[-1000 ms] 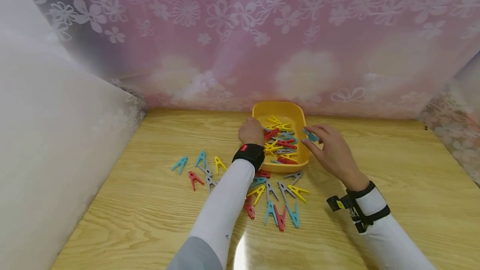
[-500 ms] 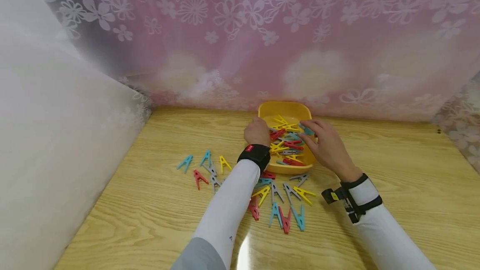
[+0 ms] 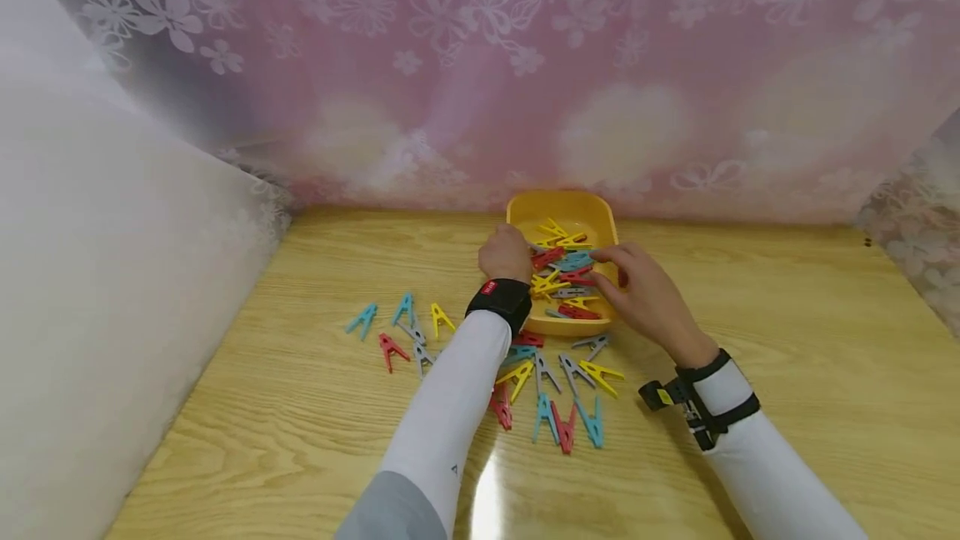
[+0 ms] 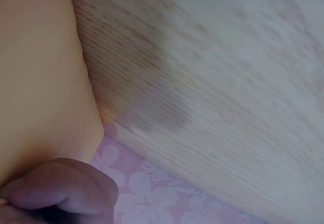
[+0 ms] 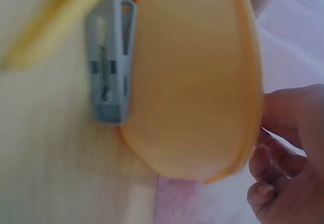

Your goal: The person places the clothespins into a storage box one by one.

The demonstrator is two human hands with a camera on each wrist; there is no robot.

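A yellow plastic tub [image 3: 561, 327] stands at the back of the table, with several red, yellow, blue and grey clothespins inside. My left hand [image 3: 504, 252] grips the tub's left rim; its fingers [image 4: 63, 188] curl at the tub wall [image 4: 40, 72] in the left wrist view. Over the right rim reaches my right hand [image 3: 645, 294], thumb and forefinger apart and holding nothing. Just beyond its fingertips lie blue clothespins [image 3: 576, 260] on the pile. The right wrist view shows a grey clothespin [image 5: 110, 67] in front of the tub.
Several loose clothespins lie before the tub, among them a yellow clothespin [image 3: 602, 377] and a red clothespin [image 3: 564, 427]. More, such as a blue clothespin [image 3: 363, 320], lie left of my left forearm. A pink flowered curtain [image 3: 450, 107] hangs behind the table [image 3: 300, 423].
My right hand has moved left over the tub and let go of a blue clothespin, which now lies on the pile. The left hand keeps its grip on the rim.
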